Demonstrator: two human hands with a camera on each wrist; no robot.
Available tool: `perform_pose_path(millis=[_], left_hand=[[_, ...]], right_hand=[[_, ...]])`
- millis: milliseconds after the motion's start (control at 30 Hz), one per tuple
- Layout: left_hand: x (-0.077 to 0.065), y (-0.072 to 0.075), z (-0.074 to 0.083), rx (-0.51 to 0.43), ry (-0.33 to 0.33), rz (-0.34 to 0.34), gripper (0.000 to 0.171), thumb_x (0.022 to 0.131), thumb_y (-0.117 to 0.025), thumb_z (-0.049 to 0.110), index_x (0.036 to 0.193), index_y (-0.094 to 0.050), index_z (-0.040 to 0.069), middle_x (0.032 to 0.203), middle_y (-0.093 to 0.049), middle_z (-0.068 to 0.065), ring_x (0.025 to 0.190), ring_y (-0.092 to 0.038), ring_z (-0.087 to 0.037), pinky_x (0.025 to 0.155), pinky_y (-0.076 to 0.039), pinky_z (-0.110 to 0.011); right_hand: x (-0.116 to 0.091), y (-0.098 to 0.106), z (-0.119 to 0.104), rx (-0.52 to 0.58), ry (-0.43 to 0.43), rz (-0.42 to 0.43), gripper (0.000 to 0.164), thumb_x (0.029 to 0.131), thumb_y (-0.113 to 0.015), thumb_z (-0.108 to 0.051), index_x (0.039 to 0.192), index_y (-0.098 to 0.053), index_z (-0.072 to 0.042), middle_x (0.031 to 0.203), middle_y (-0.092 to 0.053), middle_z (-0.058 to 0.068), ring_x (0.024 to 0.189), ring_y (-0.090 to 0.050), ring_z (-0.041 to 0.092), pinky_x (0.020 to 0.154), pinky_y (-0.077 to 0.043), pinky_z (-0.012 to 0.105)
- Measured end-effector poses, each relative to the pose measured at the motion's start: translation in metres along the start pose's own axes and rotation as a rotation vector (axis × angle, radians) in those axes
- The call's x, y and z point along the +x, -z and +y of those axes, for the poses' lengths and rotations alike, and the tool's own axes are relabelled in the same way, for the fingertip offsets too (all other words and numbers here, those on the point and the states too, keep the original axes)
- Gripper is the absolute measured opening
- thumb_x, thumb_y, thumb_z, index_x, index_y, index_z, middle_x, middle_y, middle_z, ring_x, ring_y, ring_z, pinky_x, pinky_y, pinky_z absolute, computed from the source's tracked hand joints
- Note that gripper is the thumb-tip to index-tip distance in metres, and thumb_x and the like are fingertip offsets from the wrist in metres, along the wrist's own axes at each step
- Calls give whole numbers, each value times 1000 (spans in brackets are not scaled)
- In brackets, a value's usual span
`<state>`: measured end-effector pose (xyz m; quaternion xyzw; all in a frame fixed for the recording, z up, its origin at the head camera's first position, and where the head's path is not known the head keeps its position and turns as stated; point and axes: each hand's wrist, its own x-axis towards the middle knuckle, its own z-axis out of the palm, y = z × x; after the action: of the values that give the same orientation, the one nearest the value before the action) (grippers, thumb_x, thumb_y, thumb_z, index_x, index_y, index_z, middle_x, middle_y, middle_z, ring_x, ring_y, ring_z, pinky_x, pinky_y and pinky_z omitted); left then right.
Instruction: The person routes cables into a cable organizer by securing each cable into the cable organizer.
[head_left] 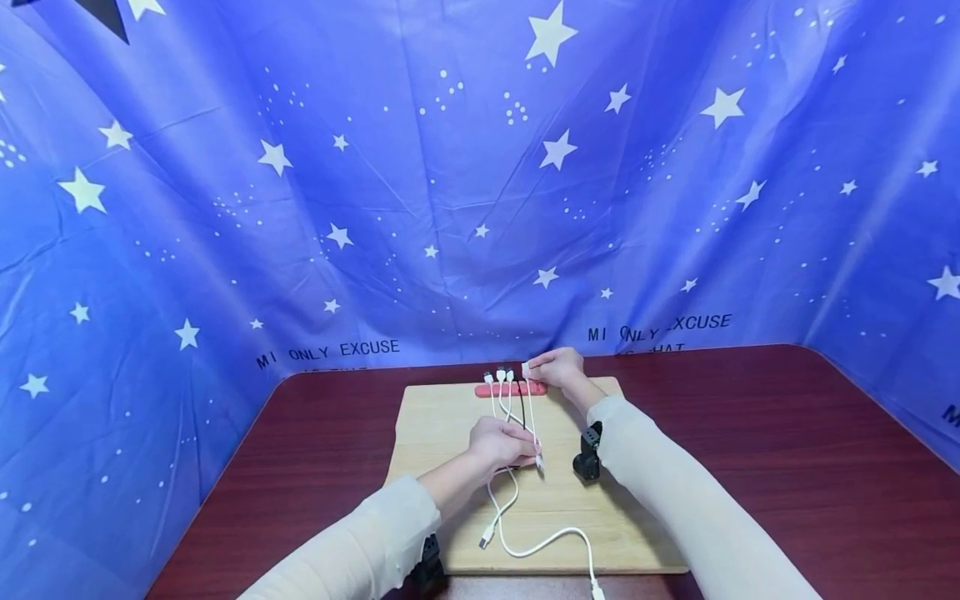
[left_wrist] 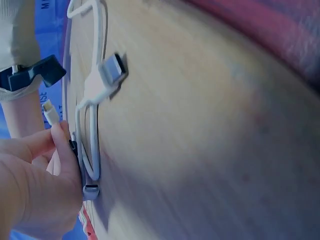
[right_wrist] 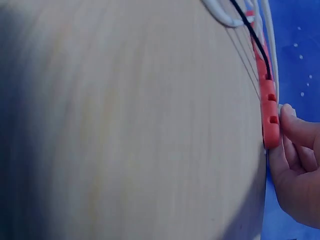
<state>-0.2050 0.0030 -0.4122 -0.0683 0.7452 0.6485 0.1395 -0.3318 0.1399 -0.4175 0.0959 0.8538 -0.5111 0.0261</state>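
Note:
A red cable holder with notches lies along the far edge of the wooden board, several cables running through it. Just beyond its right end, my right hand pinches the white plug of a charging cable between thumb and fingers. That white cable passes close over the holder in the right wrist view. Over the middle of the board, my left hand pinches the same cable near its other end. The small white connector sticks out past the left fingertips in the left wrist view.
The wooden board rests on a dark red table. Several white plugs stand past the holder's left part, and a black cable crosses it. Loose white cable ends lie nearer, one with a USB plug. A blue star-printed curtain hangs behind.

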Motion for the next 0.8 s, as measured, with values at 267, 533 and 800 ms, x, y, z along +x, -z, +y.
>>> perform_pose_path(millis=[267,533,800], left_hand=[[7,-3,11,72,28,11,17,70,-72,-13,86,-72,-7,82,-74,-20,49,-62,-6,60,-61,-21],[16,1,11,43,85,-39,19,72,-73,-11,91,-71,-7,86,-74,-20,49,-62,-5,62,-60,-19],[17,7,6,75,107,-11,16,73,-71,-11,89,-72,-7,79,-75,-15,48,-61,-3,60,-60,-17]], right_hand=[[3,3,-12,-38,-13,58,25,72,-82,-11,95,-76,-4,109,-72,17,100,-61,25,90,-53,32],[5,-1,-15,-7,-108,113,23,73,-77,-4,96,-76,-5,111,-71,16,102,-62,25,62,-54,18],[10,-11,-8,102,-227,119,28,72,-76,-2,100,-75,-4,111,-72,16,92,-65,19,74,-59,23]])
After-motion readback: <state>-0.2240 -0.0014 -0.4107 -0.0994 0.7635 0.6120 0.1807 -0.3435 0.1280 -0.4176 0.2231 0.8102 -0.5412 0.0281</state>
